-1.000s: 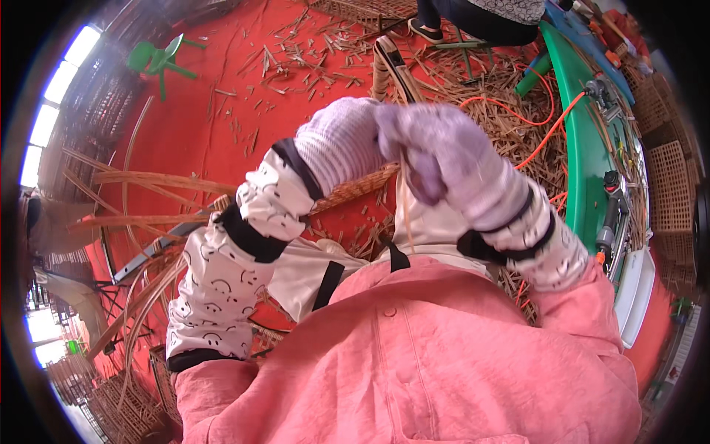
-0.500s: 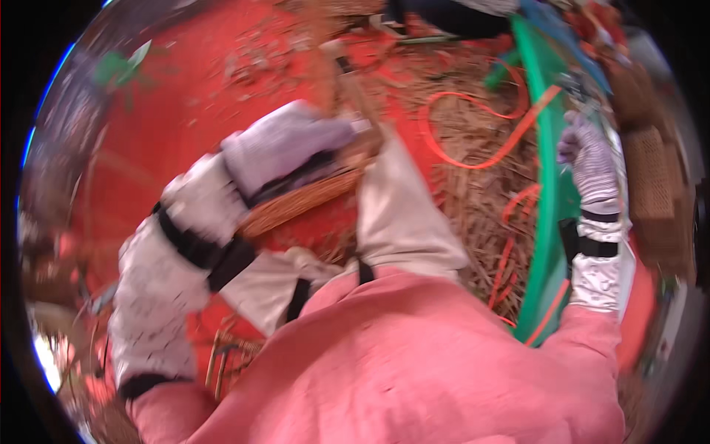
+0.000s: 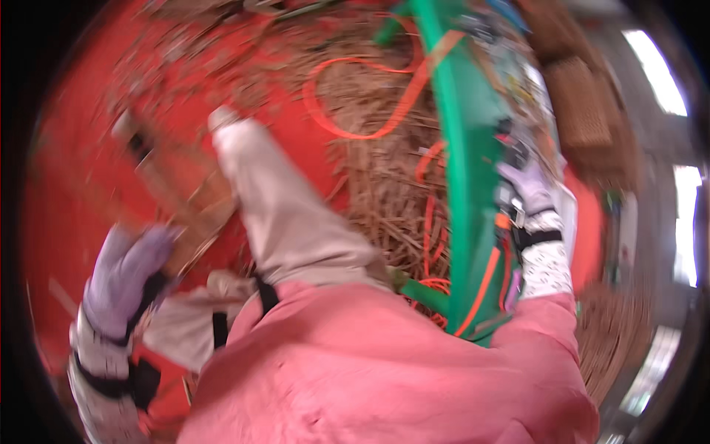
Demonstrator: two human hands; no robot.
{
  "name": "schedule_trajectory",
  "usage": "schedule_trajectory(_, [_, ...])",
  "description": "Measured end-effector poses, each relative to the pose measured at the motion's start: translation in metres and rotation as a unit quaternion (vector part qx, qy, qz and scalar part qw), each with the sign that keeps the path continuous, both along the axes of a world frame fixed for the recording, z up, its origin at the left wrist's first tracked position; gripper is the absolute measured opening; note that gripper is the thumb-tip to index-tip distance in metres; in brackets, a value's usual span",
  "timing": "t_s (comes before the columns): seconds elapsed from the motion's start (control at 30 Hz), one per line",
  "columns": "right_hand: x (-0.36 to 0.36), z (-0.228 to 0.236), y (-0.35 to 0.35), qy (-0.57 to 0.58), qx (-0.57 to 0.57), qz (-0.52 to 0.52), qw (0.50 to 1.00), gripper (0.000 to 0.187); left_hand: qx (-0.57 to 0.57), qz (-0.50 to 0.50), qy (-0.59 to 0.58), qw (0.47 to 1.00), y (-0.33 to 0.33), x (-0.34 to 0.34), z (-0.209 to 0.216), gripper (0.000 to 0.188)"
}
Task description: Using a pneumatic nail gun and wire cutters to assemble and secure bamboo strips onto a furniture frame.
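My left hand (image 3: 129, 274), in a pale lilac glove, is at the lower left with its fingers closed at the edge of a brown wooden frame piece (image 3: 205, 226). A leg-like bar (image 3: 148, 166) with a dark band and a light tip runs from that piece toward the far left. On the right, my right hand (image 3: 531, 185) in a matching glove reaches over the green bench and closes around a black-and-silver hand tool (image 3: 514, 154). Motion blur hides the exact finger contacts.
The green bench edge (image 3: 451, 185) runs along my right side. An orange hose (image 3: 359, 135) loops over cut brown strips (image 3: 377, 177) on the red floor (image 3: 296, 140). A brown woven box (image 3: 580, 100) stands beyond the bench.
The view has swung right. My left hand and the wooden piece have shifted left and away from my extended leg. My right hand has moved from an empty pose to the black-and-silver tool.
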State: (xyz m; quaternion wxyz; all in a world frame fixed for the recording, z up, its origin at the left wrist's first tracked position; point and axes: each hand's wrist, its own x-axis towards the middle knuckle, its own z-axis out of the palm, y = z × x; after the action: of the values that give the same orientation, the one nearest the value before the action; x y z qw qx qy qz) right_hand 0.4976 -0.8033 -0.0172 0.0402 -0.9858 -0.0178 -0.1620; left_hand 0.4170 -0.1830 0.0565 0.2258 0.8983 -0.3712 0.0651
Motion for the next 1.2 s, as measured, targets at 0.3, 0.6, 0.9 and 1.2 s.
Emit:
schedule_trajectory(0.3, [0.030,0.006,-0.031,0.258,0.350,-0.307,0.846,0.019,-0.054,-0.052,-0.090,0.993,-0.001,0.007,-0.033,0.037])
schedule_trajectory(0.6, [-0.021,0.155,0.157,0.238,0.580,-0.067,0.776,0.024,-0.147,0.083,0.255,0.952,-0.012,0.013,-0.031,0.029])
schedule_trajectory(0.9, [-0.079,0.192,0.300,0.403,0.345,0.182,0.828,0.054,-0.299,0.162,0.423,0.840,-0.027,0.003,-0.054,0.021])
schedule_trajectory(1.2, [-0.086,0.215,0.344,0.449,0.062,0.218,0.864,0.050,-0.315,0.153,0.379,0.857,-0.035,0.007,-0.035,0.026])
